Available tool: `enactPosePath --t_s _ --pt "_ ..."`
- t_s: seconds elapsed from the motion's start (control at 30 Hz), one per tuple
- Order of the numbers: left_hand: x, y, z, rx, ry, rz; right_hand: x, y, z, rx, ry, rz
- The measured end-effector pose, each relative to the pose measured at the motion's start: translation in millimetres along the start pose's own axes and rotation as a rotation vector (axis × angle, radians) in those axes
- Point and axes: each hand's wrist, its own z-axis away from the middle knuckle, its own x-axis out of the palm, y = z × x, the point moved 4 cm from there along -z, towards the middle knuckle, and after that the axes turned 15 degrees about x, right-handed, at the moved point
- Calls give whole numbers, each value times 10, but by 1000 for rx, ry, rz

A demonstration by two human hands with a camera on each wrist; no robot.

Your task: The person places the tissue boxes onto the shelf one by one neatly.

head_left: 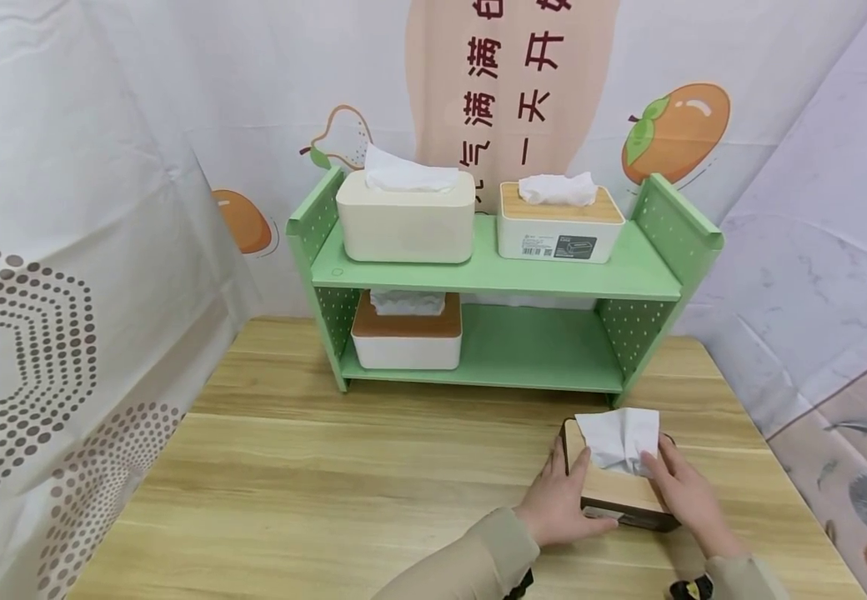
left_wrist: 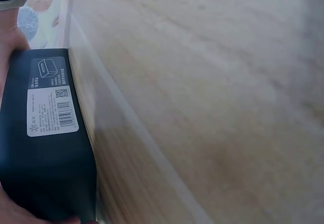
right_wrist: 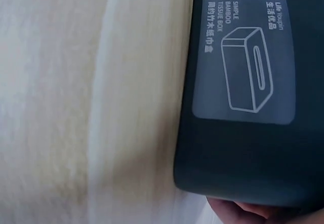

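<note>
A black tissue box [head_left: 617, 487] with a light wooden lid sits on the table at the front right, a white tissue [head_left: 621, 437] sticking up from its slot. My left hand [head_left: 559, 504] grips its left end, with the thumb on the lid's edge. At the opposite end my right hand [head_left: 690, 493] holds it, the thumb beside the tissue. The left wrist view shows the dark front side of the box [left_wrist: 45, 158] with a white barcode label [left_wrist: 53, 110]. Close up in the right wrist view, a grey printed label [right_wrist: 243, 62] fills that side, and fingers curl at the box's end.
Behind stands a green two-tier shelf [head_left: 538, 346]. Its upper tier holds a cream tissue box [head_left: 407, 225] and a white tissue box with a wooden lid [head_left: 553, 237]. A brown-lidded white tissue box [head_left: 407, 350] is on the lower tier, left. Wood-grain table [head_left: 373, 467] spreads leftward.
</note>
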Motion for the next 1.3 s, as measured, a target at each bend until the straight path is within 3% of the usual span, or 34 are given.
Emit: enactPosePath --t_s 0.17,0.33,0.47,0.7,0.8,0.93,1.1,1.3 --pt "3 2 -21 -5 -3 14 -46 32 16 -60 -48 -86" --pt "-9 -21 -5 31 14 9 -71 198 98 -188 -50 -152" --pt "-36 -56 11 57 26 1 -46 281 186 -226 -37 -128" --pt "-51 -94 18 37 70 70 24 296 253 -341 32 -92" --pt "-46 -90 32 37 68 81 39 333 268 -321 45 -74" --pt "-52 -85 56 47 64 90 38 375 261 -233 65 -25" --pt "-53 -98 81 80 77 89 36 352 253 -199 102 14" --pt "-62 -126 128 130 135 104 55 309 252 -130 80 33"
